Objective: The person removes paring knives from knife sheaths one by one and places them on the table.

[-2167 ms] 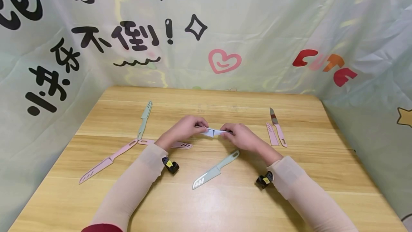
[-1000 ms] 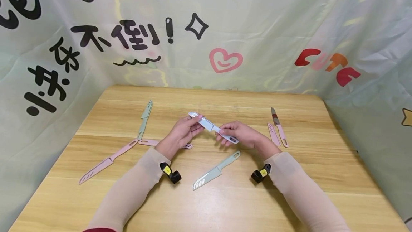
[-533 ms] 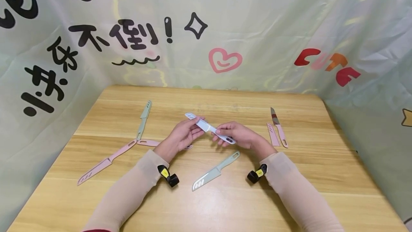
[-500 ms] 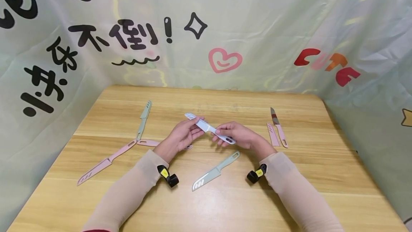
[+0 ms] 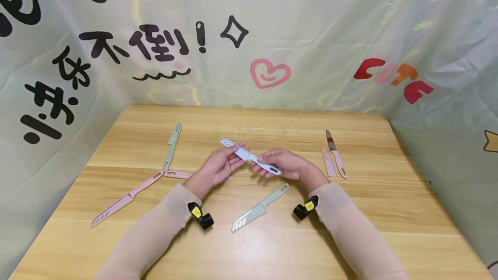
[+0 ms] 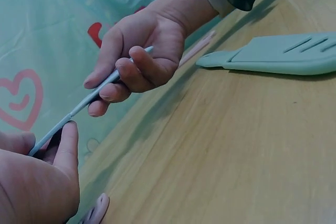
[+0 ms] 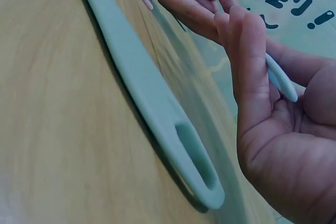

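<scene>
A pale blue knife with its sheath over the blade is held above the table, slanting down to the right. My left hand pinches the sheath between thumb and fingers. My right hand grips the handle, thumb on top, its slotted end sticking out past the palm. Edge-on in the left wrist view, the knife spans both hands. Fingers hide much of the handle in the right wrist view. Nearest below the hands lies a sheathed green knife.
Left of the hands lie a small sheathed green knife, a long sheathed pink knife and a pink knife partly hidden by my left hand. At right, a bare-bladed pink-handled knife lies beside a pink sheath. A printed curtain borders the table.
The pale blue knife, nearly edge-on at first, has turned its flat side up and tilted. The dark gap at the sheath's mouth has narrowed. Both hands have shifted slightly left since then.
</scene>
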